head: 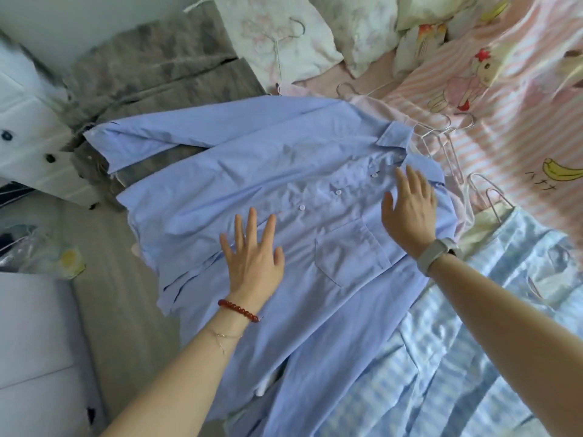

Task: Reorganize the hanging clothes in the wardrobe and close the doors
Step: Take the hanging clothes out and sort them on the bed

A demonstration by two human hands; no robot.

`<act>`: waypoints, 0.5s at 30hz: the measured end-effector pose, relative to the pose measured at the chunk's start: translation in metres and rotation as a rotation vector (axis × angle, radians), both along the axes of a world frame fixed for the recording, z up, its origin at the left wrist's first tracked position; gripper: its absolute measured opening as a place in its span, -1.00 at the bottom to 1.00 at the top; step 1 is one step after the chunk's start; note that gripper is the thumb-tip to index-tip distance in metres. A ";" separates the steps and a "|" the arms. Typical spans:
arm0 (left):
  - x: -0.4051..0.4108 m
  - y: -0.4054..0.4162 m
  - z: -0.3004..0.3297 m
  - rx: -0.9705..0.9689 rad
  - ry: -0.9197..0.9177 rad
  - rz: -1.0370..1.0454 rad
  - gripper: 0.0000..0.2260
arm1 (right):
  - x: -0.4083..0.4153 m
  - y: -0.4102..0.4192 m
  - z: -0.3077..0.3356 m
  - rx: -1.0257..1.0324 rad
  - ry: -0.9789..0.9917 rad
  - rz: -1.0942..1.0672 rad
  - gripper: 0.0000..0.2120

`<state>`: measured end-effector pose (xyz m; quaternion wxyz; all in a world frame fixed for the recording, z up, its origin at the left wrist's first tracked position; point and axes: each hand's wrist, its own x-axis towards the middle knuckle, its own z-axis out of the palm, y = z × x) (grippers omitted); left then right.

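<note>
Pressing flat with straight, spread fingers, the left hand (252,260) and right hand (408,212) smooth a blue shirt (284,171) on the bed (520,127), wire hangers (441,143) just beside its collar.

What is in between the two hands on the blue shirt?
In the head view, between the left hand and right hand lies only the blue shirt itself: its button placket with white buttons and part of the chest pocket.
</note>
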<state>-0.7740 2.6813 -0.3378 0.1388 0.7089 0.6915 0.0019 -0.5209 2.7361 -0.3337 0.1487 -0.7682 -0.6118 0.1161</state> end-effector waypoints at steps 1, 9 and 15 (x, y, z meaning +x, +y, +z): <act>-0.010 -0.011 0.011 0.002 -0.003 0.031 -0.47 | -0.019 -0.013 0.011 -0.003 0.017 0.040 -0.53; -0.090 -0.141 0.085 0.025 -0.057 0.174 -0.53 | -0.141 -0.143 0.084 -0.070 0.190 0.294 -0.54; -0.146 -0.287 0.103 -0.006 -0.128 0.315 -0.57 | -0.236 -0.259 0.111 -0.136 0.218 0.585 -0.62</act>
